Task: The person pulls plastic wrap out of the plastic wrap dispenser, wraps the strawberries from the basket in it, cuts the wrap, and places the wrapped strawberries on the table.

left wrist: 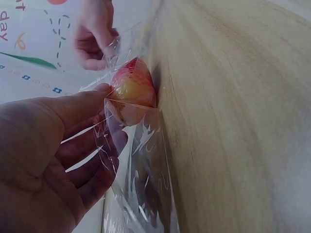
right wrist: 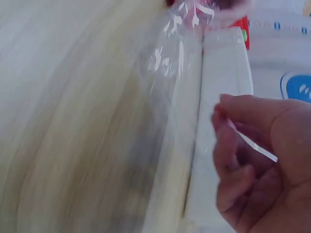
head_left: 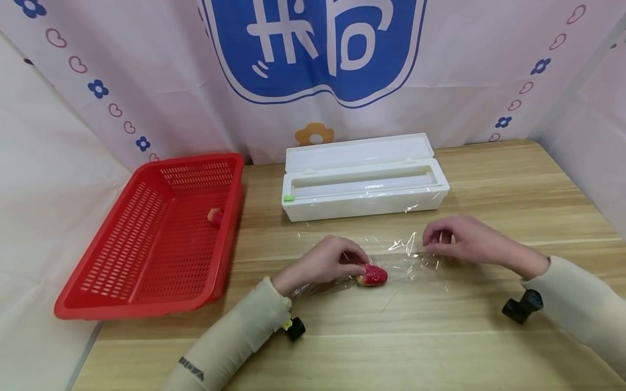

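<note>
A small red-and-yellow fruit [head_left: 374, 275] lies on clear plastic film [head_left: 398, 260] over the wooden table. My left hand [head_left: 331, 259] pinches one end of the fruit, with the film rising round it in the left wrist view. To the right, my right hand [head_left: 462, 239] hovers over the film's far end, fingers curled. In the right wrist view its thumb meets the forefinger; I cannot tell whether film is between them. Behind the hands stands a white film box [head_left: 367, 206], lid up, with a roll inside and film draped over its front.
A red plastic basket [head_left: 215, 282] sits at the left, with another red-and-yellow fruit [head_left: 214, 216] against its right wall. A printed cloth [head_left: 440, 108] hangs behind the table. A small black device [head_left: 522, 307] is below my right sleeve.
</note>
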Action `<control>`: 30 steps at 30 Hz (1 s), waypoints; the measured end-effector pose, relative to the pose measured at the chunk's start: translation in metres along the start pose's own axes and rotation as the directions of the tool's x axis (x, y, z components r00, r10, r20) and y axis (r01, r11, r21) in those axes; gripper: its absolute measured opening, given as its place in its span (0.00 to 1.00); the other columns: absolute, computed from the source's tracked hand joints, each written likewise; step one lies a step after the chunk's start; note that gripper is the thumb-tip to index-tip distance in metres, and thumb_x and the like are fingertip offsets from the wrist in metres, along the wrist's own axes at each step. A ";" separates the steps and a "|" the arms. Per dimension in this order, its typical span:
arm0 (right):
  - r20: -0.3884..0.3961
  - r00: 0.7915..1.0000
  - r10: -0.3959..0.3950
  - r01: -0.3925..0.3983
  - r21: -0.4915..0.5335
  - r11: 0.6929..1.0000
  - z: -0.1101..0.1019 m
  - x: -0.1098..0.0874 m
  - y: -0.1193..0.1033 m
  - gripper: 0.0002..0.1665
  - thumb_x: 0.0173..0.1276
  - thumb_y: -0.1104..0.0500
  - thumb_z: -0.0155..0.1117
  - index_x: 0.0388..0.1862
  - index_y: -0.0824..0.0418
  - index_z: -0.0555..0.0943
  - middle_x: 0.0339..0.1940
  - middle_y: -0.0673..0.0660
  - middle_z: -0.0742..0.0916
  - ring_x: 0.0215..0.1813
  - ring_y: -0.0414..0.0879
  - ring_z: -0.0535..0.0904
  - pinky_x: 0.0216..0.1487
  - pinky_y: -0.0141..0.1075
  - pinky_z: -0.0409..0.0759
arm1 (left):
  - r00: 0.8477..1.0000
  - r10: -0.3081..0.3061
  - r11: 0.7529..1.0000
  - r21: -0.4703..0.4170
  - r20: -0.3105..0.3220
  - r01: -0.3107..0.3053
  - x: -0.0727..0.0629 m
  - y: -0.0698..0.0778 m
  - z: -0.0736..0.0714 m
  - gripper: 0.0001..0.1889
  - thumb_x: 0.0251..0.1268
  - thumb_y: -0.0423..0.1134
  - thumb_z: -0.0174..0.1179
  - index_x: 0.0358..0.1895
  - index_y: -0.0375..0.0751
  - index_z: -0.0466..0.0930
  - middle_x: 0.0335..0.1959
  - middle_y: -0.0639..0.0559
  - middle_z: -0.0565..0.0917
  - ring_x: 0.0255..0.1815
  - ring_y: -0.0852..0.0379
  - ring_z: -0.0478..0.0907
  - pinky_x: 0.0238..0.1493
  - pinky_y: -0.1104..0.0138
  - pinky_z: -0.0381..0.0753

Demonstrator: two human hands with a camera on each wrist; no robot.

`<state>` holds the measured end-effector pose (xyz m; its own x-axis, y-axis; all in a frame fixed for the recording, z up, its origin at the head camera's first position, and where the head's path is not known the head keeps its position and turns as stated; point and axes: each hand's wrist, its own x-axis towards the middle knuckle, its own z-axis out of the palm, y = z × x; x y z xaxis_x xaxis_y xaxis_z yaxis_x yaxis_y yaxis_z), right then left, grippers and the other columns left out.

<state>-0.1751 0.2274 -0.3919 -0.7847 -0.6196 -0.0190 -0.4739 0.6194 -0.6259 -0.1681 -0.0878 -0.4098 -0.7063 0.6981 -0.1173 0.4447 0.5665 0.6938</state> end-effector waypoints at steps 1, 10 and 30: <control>-0.025 0.999 -0.028 0.027 -0.017 0.999 0.002 0.001 -0.005 0.06 0.62 0.61 0.71 0.33 0.49 0.84 0.27 0.42 0.85 0.27 0.32 0.74 0.28 0.28 0.76 | 1.000 0.000 1.000 -0.002 0.000 0.000 0.000 0.000 0.000 0.09 0.62 0.40 0.68 0.44 0.46 0.88 0.41 0.55 0.89 0.39 0.68 0.81 0.46 0.73 0.81; -0.054 0.870 -0.491 0.481 -0.128 0.867 0.035 0.008 -0.053 0.09 0.58 0.62 0.74 0.37 0.49 0.89 0.35 0.42 0.87 0.34 0.31 0.79 0.31 0.26 0.80 | 1.000 0.011 0.999 -0.034 -0.004 -0.012 0.000 -0.003 -0.001 0.08 0.62 0.39 0.68 0.44 0.46 0.87 0.41 0.55 0.89 0.39 0.67 0.82 0.46 0.75 0.81; -0.141 0.921 -0.362 0.307 -0.307 0.901 0.080 0.020 -0.057 0.21 0.56 0.52 0.77 0.50 0.52 0.87 0.44 0.47 0.89 0.46 0.40 0.85 0.49 0.38 0.86 | 0.999 0.009 0.999 -0.044 -0.041 -0.011 -0.006 -0.007 -0.004 0.10 0.68 0.45 0.63 0.47 0.47 0.86 0.40 0.58 0.88 0.38 0.66 0.80 0.44 0.73 0.80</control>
<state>-0.1321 0.1410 -0.4189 -0.6079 -0.7271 0.3191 -0.7905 0.5159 -0.3302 -0.1686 -0.0974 -0.4112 -0.7242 0.6848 -0.0813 0.4278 0.5387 0.7258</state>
